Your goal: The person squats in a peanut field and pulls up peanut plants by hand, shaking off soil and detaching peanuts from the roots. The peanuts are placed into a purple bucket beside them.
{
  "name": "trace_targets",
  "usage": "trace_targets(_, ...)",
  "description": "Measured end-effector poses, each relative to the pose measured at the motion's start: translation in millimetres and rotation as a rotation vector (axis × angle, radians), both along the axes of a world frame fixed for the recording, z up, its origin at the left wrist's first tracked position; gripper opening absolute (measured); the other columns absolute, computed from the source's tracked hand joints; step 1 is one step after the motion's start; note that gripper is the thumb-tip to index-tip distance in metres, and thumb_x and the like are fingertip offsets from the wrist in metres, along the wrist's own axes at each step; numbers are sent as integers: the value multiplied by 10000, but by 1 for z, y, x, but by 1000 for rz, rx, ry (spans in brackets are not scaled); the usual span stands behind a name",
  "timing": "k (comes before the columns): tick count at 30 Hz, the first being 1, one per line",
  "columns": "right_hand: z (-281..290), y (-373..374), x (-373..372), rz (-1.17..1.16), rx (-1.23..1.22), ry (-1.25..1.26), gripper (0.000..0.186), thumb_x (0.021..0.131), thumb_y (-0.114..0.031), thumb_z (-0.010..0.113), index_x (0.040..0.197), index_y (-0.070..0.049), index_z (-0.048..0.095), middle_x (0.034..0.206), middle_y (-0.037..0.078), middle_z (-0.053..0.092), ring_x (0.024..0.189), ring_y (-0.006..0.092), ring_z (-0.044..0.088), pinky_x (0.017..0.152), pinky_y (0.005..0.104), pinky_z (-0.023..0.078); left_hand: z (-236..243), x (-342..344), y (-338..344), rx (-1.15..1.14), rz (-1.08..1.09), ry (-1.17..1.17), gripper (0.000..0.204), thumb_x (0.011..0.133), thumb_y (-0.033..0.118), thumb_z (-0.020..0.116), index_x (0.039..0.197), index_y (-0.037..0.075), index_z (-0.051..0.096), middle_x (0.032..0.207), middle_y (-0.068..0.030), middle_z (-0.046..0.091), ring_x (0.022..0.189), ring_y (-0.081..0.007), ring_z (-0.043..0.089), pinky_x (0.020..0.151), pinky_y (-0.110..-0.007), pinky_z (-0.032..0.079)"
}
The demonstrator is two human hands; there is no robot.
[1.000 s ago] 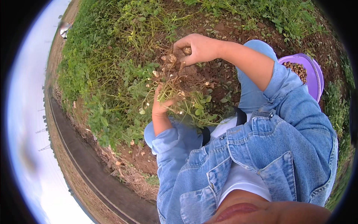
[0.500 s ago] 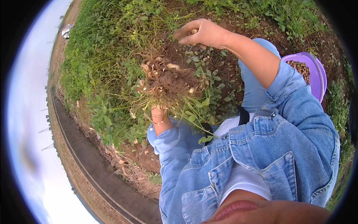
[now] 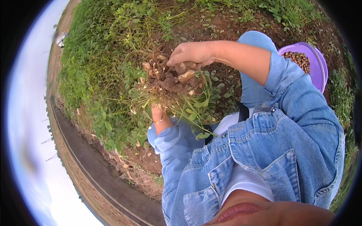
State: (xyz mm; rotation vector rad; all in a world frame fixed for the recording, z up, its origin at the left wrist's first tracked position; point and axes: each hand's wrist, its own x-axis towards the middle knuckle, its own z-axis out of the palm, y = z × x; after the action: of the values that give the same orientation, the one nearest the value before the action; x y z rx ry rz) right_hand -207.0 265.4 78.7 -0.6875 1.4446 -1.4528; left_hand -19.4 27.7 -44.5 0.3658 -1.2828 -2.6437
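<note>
An uprooted peanut plant [image 3: 166,84] with soil-caked roots is held up in front of me, its root end upward. My left hand [image 3: 159,112] grips it from below by the stems; the fingers are mostly hidden by stems and soil. My right hand [image 3: 193,53] reaches over the root clump from the right, fingers curled down into it. Several pale peanuts show under the right palm, one large peanut [image 3: 186,76] among them; some sit in the curled fingers. Other peanuts [image 3: 146,66] hang at the clump's left side.
A purple bucket [image 3: 319,69] with many peanuts [image 3: 298,60] inside stands right of my knee. Green plants [image 3: 98,71] spread over the left and far ground. Brown soil [image 3: 226,26] shows between them. A dark path [image 3: 94,162] runs along the lower left.
My right hand has come down and toward me from beyond the plant onto the root clump, with peanuts in its fingers. My left hand and the plant stay nearly in place.
</note>
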Motion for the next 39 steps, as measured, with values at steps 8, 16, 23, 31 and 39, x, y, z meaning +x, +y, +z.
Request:
trace_targets(8, 3, 27, -50, -244, -116, 215, 316, 839, -229, 713, 1064, -37, 603, 834, 70, 679, 615, 63, 553, 456, 185, 373, -4, -1, -1, 68, 5, 4, 610, 702, 111, 726, 1256, 10, 491, 1154, -135, 611, 1013, -289, 618, 879, -429, 528)
trace_targets(16, -11, 25, -40, -153, -15, 192, 401, 829, -247, 720, 1155, -43, 603, 788, 22, 654, 522, 29, 443, 427, 202, 307, -11, 7, -1, 114, 29, 33, 622, 699, 127, 722, 1264, 14, 486, 1160, -138, 608, 1015, -296, 617, 882, -438, 527)
trace_targets(23, -10, 21, -37, -233, 64, 51, 385, 839, -238, 709, 1120, -13, 572, 767, 15, 609, 572, 15, 473, 396, 160, 281, -8, 6, -1, 133, 27, 36, 634, 697, 142, 719, 1272, 17, 482, 1165, -141, 605, 1017, -301, 617, 885, -446, 526)
trace_targets(31, -22, 18, -38, -148, -92, -102, 349, 825, -82, 691, 1137, 3, 560, 829, 34, 629, 568, 33, 505, 399, 161, 322, -7, 4, -2, 139, 24, 31, 647, 694, 158, 715, 1280, 21, 477, 1171, -144, 603, 1019, -308, 617, 889, -454, 525)
trace_targets(39, -20, 15, -41, -192, -30, -19, 431, 846, -161, 688, 1237, -30, 564, 903, 67, 634, 623, 53, 553, 444, 165, 414, -7, 6, 0, 156, 21, 20, 660, 692, 174, 711, 1289, 25, 472, 1177, -147, 600, 1022, -315, 617, 892, -463, 524)
